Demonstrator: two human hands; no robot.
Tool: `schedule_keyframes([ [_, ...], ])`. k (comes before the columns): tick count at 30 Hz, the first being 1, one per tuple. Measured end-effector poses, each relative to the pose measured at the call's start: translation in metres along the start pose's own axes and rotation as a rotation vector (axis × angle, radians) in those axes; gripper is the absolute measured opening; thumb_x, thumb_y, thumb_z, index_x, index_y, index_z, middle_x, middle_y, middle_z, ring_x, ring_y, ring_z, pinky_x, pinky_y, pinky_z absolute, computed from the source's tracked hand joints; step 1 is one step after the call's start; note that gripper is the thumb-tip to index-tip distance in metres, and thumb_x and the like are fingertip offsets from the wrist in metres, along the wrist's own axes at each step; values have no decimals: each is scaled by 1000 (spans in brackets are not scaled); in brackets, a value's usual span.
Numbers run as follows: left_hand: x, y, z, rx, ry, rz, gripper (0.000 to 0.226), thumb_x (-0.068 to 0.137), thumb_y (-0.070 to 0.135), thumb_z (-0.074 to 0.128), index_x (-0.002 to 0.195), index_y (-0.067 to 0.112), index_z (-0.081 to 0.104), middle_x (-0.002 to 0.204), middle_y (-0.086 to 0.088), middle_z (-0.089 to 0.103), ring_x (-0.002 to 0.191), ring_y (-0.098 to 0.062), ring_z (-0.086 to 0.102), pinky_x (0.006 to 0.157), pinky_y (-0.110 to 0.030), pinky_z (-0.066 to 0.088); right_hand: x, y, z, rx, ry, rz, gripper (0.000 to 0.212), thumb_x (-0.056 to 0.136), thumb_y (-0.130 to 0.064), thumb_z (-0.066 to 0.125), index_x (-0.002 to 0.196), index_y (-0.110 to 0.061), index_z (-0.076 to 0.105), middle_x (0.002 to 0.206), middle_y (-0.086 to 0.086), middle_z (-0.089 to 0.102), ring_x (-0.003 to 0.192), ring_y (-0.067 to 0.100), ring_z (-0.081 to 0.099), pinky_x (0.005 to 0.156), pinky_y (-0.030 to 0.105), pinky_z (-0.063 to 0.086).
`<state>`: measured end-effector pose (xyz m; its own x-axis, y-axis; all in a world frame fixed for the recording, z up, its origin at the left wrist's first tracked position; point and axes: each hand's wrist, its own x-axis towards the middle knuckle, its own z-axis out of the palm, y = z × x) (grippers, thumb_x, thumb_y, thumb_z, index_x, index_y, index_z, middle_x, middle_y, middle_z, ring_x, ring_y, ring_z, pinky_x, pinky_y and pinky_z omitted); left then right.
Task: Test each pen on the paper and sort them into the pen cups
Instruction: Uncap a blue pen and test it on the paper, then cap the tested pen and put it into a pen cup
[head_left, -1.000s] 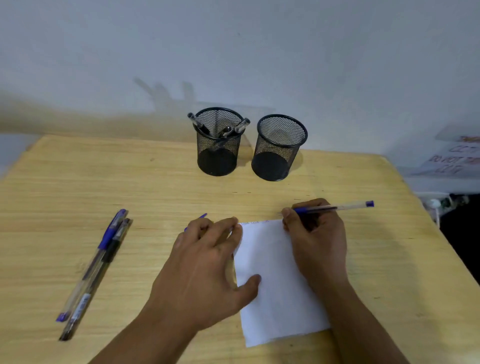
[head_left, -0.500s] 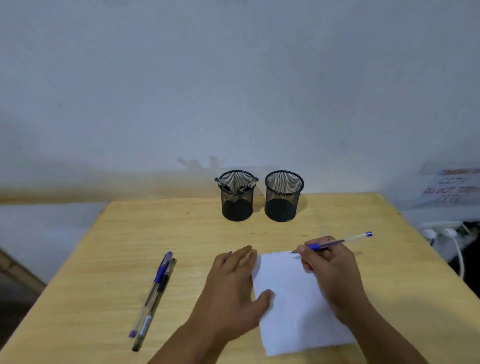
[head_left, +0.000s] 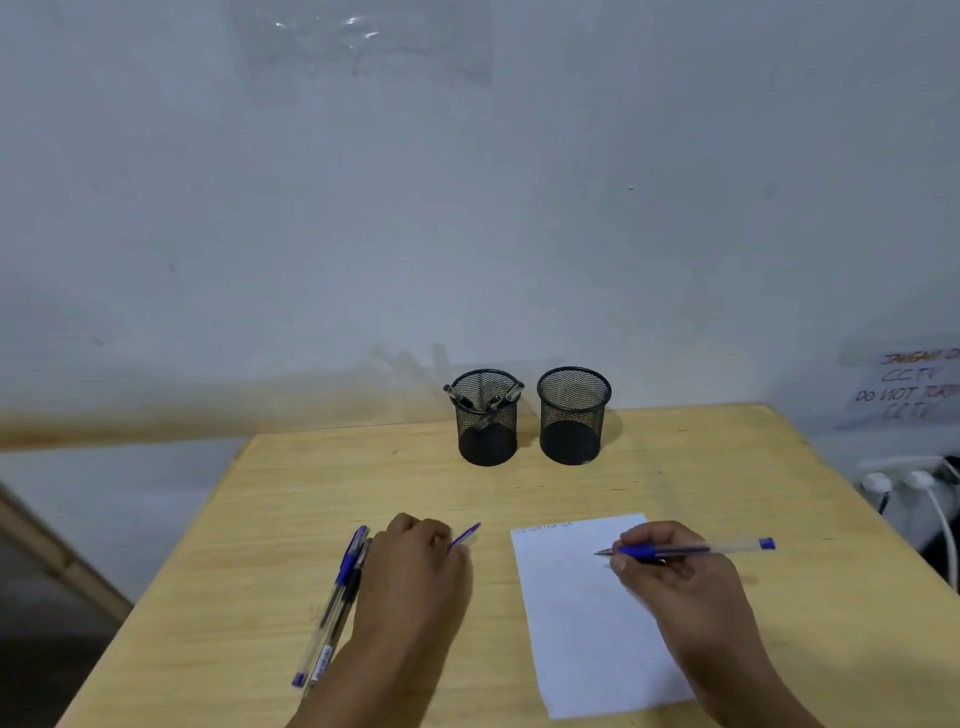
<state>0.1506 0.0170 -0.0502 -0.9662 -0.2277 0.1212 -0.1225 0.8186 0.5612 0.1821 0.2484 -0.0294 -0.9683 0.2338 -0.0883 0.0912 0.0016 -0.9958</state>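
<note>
Blue-gripped, light and stiff, the pen (head_left: 691, 549) is hovering over the paper (head_left: 592, 623) near the table's (head_left: 727, 467) front edge, the right hand (head_left: 670, 566) pinching its rubber sleeve (best hold), the left hand (head_left: 415, 566) curling around a cap (head_left: 465, 536).

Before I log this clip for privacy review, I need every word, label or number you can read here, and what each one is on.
"JANGAN ...", "CCTV", "DO NOT ...", "CCTV": handwritten sign on the wall at right, cut off by the frame edge and blurred.
Pen scribbles along the top edge of the paper: test marks, not legible words.
Label on the black pen lying left of the left hand: too small to read.
Pen cups: no text visible.
</note>
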Motion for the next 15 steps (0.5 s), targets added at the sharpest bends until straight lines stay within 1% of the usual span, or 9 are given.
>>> schedule_keyframes([
  [2, 0, -3, 0, -12, 26, -10, 15, 81, 32, 52, 78, 35, 66, 86, 17, 56, 81, -4, 54, 72, -30, 49, -4, 1, -2, 8, -2, 10, 16, 82, 6, 71, 82, -9, 71, 76, 8, 77, 76, 23, 70, 76, 37, 51],
  [3, -1, -3, 0, -21, 36, -3, 14, 82, 35, 53, 81, 37, 67, 87, 19, 58, 81, -2, 55, 73, -30, 51, -5, 1, -3, 18, -6, 17, 15, 83, 5, 70, 81, -9, 73, 76, 9, 76, 76, 23, 70, 80, 39, 53],
  [5, -8, 1, -3, -75, 30, -6, 11, 80, 39, 56, 81, 40, 66, 82, 18, 63, 76, -2, 58, 68, -31, 53, -8, -1, -4, 32, -12, 31, 13, 85, 1, 70, 80, -10, 75, 75, 10, 76, 76, 22, 70, 86, 42, 54],
  [7, -20, 11, -7, -247, -25, -61, 10, 78, 38, 58, 82, 38, 67, 72, 13, 67, 61, -3, 59, 57, -29, 52, -11, -4, -5, 30, -31, 30, 11, 84, -2, 72, 81, -12, 75, 75, 8, 76, 76, 21, 72, 88, 43, 56],
  [8, -27, 17, -9, -337, -64, -86, 9, 78, 36, 60, 83, 36, 68, 69, 10, 67, 55, -6, 55, 53, -30, 47, -12, -6, -4, 28, -45, 22, 10, 83, -3, 73, 83, -12, 74, 76, 8, 76, 76, 22, 73, 88, 43, 57],
  [9, -32, 20, -11, -414, -90, -89, 7, 79, 34, 62, 83, 33, 68, 69, 7, 66, 51, -8, 51, 51, -29, 43, -13, -7, -4, 29, -57, 12, 10, 82, -3, 74, 84, -13, 73, 77, 9, 75, 77, 25, 73, 87, 45, 57],
  [11, -40, 23, -13, -459, -98, -41, 3, 80, 30, 69, 78, 32, 69, 73, 13, 67, 54, -6, 49, 52, -22, 41, -15, -9, -2, 41, -73, -5, 12, 81, -1, 75, 86, -9, 69, 79, 12, 75, 79, 31, 73, 84, 46, 58],
  [13, -43, 24, -13, -462, -109, -2, 10, 82, 25, 72, 77, 33, 70, 79, 20, 68, 70, -3, 53, 58, -15, 40, -16, -9, -1, 35, -88, -20, 11, 80, 0, 76, 85, -5, 67, 78, 13, 75, 79, 30, 74, 78, 41, 59],
  [15, -45, 25, -12, -485, -133, 2, 13, 82, 20, 73, 76, 32, 70, 80, 19, 68, 74, -3, 53, 60, -12, 40, -17, -9, 1, 36, -102, -29, 9, 81, -1, 75, 86, -2, 67, 76, 11, 76, 76, 24, 74, 70, 30, 57],
])
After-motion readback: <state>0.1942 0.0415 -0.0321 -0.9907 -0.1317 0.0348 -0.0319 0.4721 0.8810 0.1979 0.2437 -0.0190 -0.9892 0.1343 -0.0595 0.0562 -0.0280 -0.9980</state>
